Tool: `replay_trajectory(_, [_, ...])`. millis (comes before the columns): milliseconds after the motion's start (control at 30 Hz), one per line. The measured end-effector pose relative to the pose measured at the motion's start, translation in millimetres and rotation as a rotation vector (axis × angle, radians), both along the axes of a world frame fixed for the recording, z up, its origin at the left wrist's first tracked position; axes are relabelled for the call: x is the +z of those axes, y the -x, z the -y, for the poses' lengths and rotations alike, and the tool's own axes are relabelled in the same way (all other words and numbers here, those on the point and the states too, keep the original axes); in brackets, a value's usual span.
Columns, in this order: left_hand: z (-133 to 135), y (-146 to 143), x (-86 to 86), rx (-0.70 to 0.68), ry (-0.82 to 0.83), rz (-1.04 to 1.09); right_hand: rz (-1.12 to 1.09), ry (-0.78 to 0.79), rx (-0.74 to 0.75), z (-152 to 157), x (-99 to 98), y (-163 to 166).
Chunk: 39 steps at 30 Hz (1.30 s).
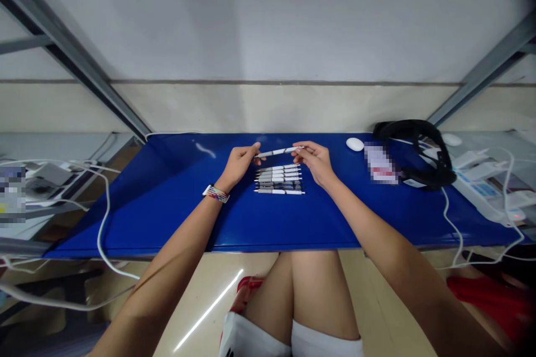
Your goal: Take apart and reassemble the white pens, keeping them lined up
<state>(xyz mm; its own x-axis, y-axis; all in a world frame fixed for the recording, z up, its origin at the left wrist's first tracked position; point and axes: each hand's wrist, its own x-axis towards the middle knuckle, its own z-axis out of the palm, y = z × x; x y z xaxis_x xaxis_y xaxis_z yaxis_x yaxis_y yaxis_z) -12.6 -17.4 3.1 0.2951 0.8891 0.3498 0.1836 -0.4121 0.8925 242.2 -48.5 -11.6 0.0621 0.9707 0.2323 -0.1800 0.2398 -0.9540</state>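
A white and grey pen (pixel 280 152) is held level between my two hands, just beyond a row of pens. My left hand (pixel 242 160) pinches its grey tip end, and my right hand (pixel 315 158) has fingers closed on its white end. Below it, several similar pens (pixel 280 179) lie side by side on the blue tabletop (pixel 176 201), their tips to the left. One pen (pixel 280 192) lies slightly apart, nearest to me. A patterned band circles my left wrist.
On the right lie a white oval object (pixel 355 144), a partly blurred card (pixel 381 163) and a black padded headband (pixel 439 150). A white power strip (pixel 481 195) with cables sits farther right. White cables (pixel 104 217) hang at the left edge. Metal posts flank the table, with a wall behind.
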Motion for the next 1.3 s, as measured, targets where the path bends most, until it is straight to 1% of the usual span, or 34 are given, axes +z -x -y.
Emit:
replay_trajectory(133, [-1, 0, -1.3, -0.021, -0.008, 0.029, -0.011, 0.008, -0.009, 1, 0.2, 1])
replay_trajectory(267, [0, 0, -1.2, 0.075, -0.015, -0.026, -0.007, 0.018, 0.015, 1, 0.0, 2])
replay_trajectory(300, [0, 0, -0.7, 0.076, -0.009, -0.013, -0.003, 0.024, 0.015, 1, 0.2, 2])
replay_trajectory(433, [-1, 1, 0.7, -0.005, 0.032, 0.071, -0.018, 0.047, -0.028, 2, 2.8, 1])
replay_trajectory(567, [-3, 2, -0.4, 0.071, 0.043, -0.035, -0.032, 0.04, -0.006, 2, 4.1, 0])
replay_trajectory(633, [-3, 1, -1.1, 0.089, 0.066, -0.042, -0.037, 0.027, 0.001, 1, 2.8, 0])
replay_trajectory(700, [-3, 1, -1.3, 0.062, 0.088, 0.023, -0.043, 0.022, -0.012, 0, 0.9, -1])
replay_trajectory(767, [-2, 1, -1.1, 0.003, 0.091, 0.081, -0.049, 0.028, -0.025, -1, -0.4, -1])
replay_trajectory(833, [-2, 2, -0.9, -0.022, 0.059, 0.058, -0.045, 0.037, -0.026, -1, -0.6, -2])
replay_trajectory(933, [-3, 4, -0.9, 0.061, -0.003, -0.045, -0.031, 0.041, -0.024, -1, 0.9, -3])
replay_trajectory(1000, [-5, 5, -1.3, 0.104, -0.01, -0.054, -0.045, 0.037, -0.028, -1, 2.2, -4])
replay_trajectory(1100, [-8, 5, -2.6, 0.1, 0.012, 0.038, -0.102, 0.051, -0.046, -3, 3.0, -8])
replay_trajectory(1167, [-10, 5, -3.4, 0.1, 0.04, 0.109, -0.123, 0.068, -0.086, -5, 2.4, -11])
replay_trajectory(1300, [-11, 6, -4.1, 0.13, 0.064, 0.161, -0.081, 0.075, -0.193, -7, 0.2, -15])
